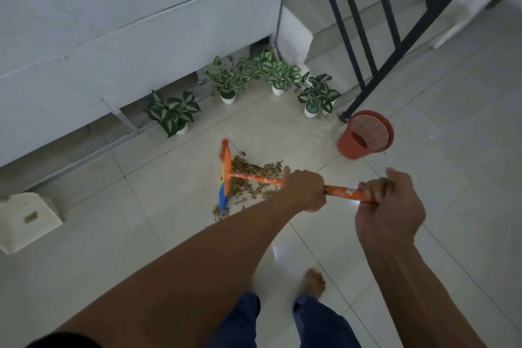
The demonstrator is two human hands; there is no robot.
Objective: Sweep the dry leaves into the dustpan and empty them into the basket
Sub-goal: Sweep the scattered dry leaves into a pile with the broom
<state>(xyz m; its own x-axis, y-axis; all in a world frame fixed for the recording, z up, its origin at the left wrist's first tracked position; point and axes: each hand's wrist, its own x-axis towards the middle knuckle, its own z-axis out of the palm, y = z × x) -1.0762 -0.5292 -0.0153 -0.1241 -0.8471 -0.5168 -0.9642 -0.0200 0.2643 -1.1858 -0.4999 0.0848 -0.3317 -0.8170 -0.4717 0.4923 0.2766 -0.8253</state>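
- Head view looks down on a pale tiled floor [423,110] in dim light; colours are muted and fine detail is soft.
- One broom [226,175] is in use; its orange handle runs from the head at the left of the leaf pile toward the hands, and its orange and blue head is blurred.
- Left hand [305,189] has its fingers wrapped tight round the handle lower down, nearer the broom head; it covers a stretch of the handle and the near right edge of the pile.
- Right hand [389,206] has its fingers curled round the top end of the handle, thumb raised; the handle's tip is hidden under it.
- One pile of dry leaves [254,178] lies on the floor touching the right side of the broom head, with a few strays near its lower end; single leaves cannot be counted.
- One reddish mesh basket [365,134] stands upright on the floor to the far right of the pile, apart from it, beside the foot of a dark railing [395,51].
- Four potted plants [226,79] in white pots line the far wall.
- One cream box [28,220] sits at the left edge, partly cut off.
- One bare foot [312,282] shows between the arms; dark trouser legs are cut off at the bottom.
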